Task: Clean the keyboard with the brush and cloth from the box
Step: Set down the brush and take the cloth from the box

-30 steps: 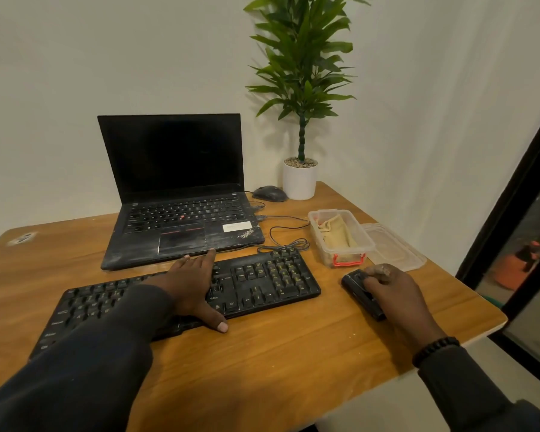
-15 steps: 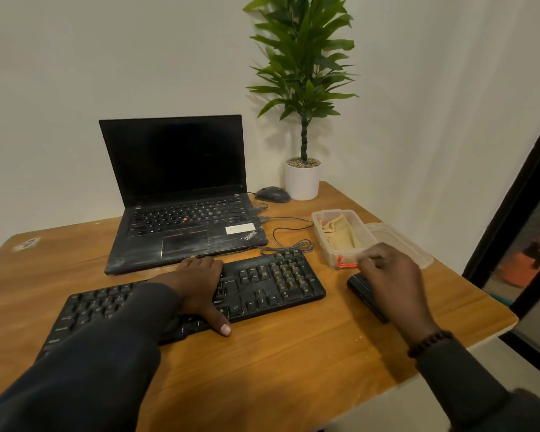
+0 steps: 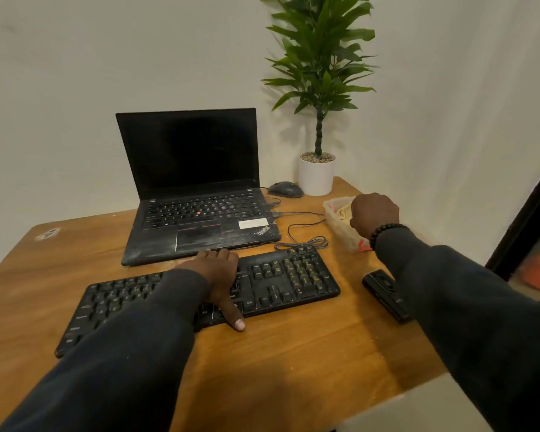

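Right hand (image 3: 374, 215): reaching down into the clear plastic box (image 3: 340, 227) at about 2 o'clock on the table (image 3: 293, 363); the back of the hand faces me and the fingers are curled out of sight, so I cannot tell whether it has hold of anything.
Cloth (image 3: 345, 211): a pale yellowish fold showing inside the box, just left of the right hand and seemingly touching it.
Brush (image 3: 387, 294): the black oblong lying on the table at 3 o'clock looks to be it, long axis running roughly 11 to 5, just beside the right sleeve, nobody holding it.
Left hand (image 3: 220, 277): laid flat and open across the middle of the keyboard (image 3: 293, 275), thumb hanging over the near edge; it steadies the board and grasps nothing.
Keyboard axis: long side runs about 8 to 2 o'clock, in front of the laptop (image 3: 197, 210).
Nearer hand: the right one, already in the box; the cloth lies just to its left.
Hidden: the fingertips, most of the box's far side and its floor; the sleeve cuts off the brush's right edge.
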`<state>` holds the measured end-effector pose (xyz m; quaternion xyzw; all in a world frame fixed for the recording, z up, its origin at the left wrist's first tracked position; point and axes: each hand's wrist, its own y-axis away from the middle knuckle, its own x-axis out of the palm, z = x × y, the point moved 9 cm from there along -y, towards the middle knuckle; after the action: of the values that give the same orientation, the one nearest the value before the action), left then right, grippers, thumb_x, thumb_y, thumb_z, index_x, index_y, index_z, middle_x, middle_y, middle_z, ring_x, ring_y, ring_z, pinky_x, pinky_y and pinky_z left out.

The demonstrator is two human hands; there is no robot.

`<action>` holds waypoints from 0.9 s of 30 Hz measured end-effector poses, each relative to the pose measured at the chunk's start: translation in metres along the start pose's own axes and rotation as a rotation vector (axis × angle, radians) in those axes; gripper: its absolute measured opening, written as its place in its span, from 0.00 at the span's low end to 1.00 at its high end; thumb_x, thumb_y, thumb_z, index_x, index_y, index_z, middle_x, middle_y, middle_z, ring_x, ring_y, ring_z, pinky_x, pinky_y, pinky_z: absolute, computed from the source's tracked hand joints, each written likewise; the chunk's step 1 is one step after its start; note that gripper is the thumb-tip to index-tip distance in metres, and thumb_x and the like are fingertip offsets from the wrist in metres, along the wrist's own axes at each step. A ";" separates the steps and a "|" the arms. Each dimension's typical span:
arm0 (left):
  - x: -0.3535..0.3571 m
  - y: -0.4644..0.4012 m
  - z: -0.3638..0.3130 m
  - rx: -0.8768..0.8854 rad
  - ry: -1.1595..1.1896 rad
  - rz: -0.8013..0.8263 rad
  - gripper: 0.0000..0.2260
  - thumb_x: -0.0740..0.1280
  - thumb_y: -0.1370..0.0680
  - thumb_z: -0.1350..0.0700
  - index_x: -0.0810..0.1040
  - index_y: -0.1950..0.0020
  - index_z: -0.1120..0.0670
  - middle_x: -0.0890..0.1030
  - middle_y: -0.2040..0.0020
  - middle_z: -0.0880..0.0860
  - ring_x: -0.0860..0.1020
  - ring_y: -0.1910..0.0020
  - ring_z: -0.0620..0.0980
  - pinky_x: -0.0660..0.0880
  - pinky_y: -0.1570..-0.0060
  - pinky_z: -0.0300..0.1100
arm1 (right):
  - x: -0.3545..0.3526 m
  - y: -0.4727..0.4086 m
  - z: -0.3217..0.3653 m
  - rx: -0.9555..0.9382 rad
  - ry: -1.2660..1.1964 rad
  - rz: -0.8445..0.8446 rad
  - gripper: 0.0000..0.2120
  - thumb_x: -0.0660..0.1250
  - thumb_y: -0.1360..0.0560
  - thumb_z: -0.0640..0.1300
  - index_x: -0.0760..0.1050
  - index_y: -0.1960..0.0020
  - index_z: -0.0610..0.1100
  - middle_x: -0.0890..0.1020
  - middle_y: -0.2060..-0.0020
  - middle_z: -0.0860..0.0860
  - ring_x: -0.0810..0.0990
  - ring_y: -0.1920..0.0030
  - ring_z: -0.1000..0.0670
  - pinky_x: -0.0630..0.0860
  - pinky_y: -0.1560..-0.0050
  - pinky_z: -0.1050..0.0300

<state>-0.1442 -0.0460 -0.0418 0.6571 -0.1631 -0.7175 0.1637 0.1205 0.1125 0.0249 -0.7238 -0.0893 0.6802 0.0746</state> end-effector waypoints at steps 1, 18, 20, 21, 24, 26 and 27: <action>0.000 0.000 0.001 -0.001 0.003 0.000 0.58 0.80 0.40 0.35 0.52 0.21 0.55 0.56 0.21 0.55 0.55 0.22 0.60 0.56 0.25 0.58 | 0.005 -0.005 0.000 -0.008 -0.036 0.023 0.09 0.65 0.23 0.42 0.79 0.45 0.40 0.81 0.50 0.44 0.80 0.51 0.43 0.79 0.50 0.51; 0.004 -0.011 0.000 -0.001 -0.044 0.062 0.60 0.79 0.39 0.36 0.47 0.20 0.56 0.52 0.19 0.56 0.48 0.21 0.63 0.52 0.23 0.61 | 0.043 -0.027 -0.001 0.141 -0.234 0.111 0.12 0.59 0.19 0.41 0.78 0.42 0.37 0.80 0.45 0.42 0.80 0.45 0.43 0.75 0.43 0.52; 0.004 -0.011 -0.001 0.002 -0.049 0.065 0.60 0.79 0.38 0.36 0.47 0.20 0.56 0.51 0.19 0.57 0.47 0.21 0.63 0.51 0.23 0.60 | 0.046 -0.027 -0.001 0.162 -0.210 0.116 0.13 0.57 0.19 0.41 0.78 0.42 0.38 0.80 0.45 0.43 0.79 0.44 0.43 0.75 0.43 0.51; 0.004 -0.011 -0.001 0.002 -0.047 0.066 0.60 0.79 0.38 0.36 0.47 0.20 0.56 0.51 0.19 0.57 0.46 0.21 0.63 0.51 0.23 0.60 | 0.048 -0.028 0.000 0.161 -0.194 0.118 0.13 0.57 0.18 0.42 0.78 0.42 0.39 0.80 0.45 0.43 0.79 0.44 0.43 0.75 0.43 0.51; 0.004 -0.013 -0.001 0.000 -0.044 0.071 0.60 0.79 0.38 0.37 0.46 0.20 0.56 0.50 0.19 0.57 0.45 0.21 0.63 0.48 0.23 0.60 | 0.046 -0.028 0.003 0.152 -0.142 0.100 0.14 0.57 0.18 0.43 0.78 0.40 0.40 0.80 0.43 0.44 0.79 0.43 0.45 0.74 0.41 0.52; 0.004 -0.013 -0.002 0.002 -0.050 0.077 0.60 0.79 0.37 0.37 0.45 0.19 0.56 0.49 0.19 0.57 0.44 0.21 0.63 0.47 0.22 0.59 | 0.041 -0.026 0.008 0.118 -0.089 0.075 0.15 0.56 0.18 0.43 0.77 0.39 0.41 0.79 0.42 0.44 0.78 0.41 0.45 0.74 0.40 0.53; 0.004 -0.013 -0.003 0.003 -0.054 0.079 0.60 0.79 0.37 0.37 0.45 0.20 0.57 0.49 0.19 0.57 0.44 0.21 0.63 0.47 0.22 0.58 | 0.040 -0.025 0.010 0.102 -0.075 0.076 0.15 0.56 0.18 0.43 0.77 0.38 0.41 0.79 0.41 0.45 0.77 0.41 0.46 0.73 0.40 0.53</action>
<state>-0.1421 -0.0362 -0.0511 0.6307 -0.1942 -0.7279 0.1863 0.1123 0.1462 -0.0086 -0.6959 -0.0297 0.7128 0.0821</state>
